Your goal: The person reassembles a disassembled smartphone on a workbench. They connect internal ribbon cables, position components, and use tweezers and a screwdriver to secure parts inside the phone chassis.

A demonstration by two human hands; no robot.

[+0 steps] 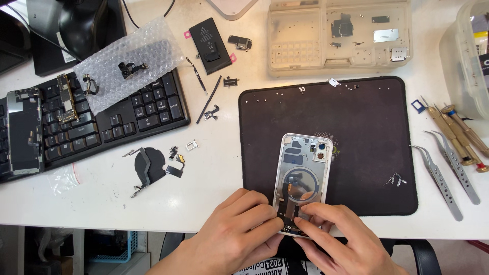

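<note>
An opened white phone housing [303, 168] lies on a black work mat [356, 132], its round coil and camera parts showing. My left hand [239, 229] grips the housing's lower left corner with fingertips on its bottom edge. My right hand [341, 237] pinches at the bottom end of the housing, fingers pressed on small parts there. What sits under the fingertips is hidden.
A black keyboard [127, 112] at left carries bubble wrap [127, 56], a circuit board [66, 97] and a phone screen [23, 130]. A battery [210, 38] and flex cables lie behind the mat. A parts tray [338, 35] stands at the back; tweezers [443, 168] and screwdrivers [458, 132] at right.
</note>
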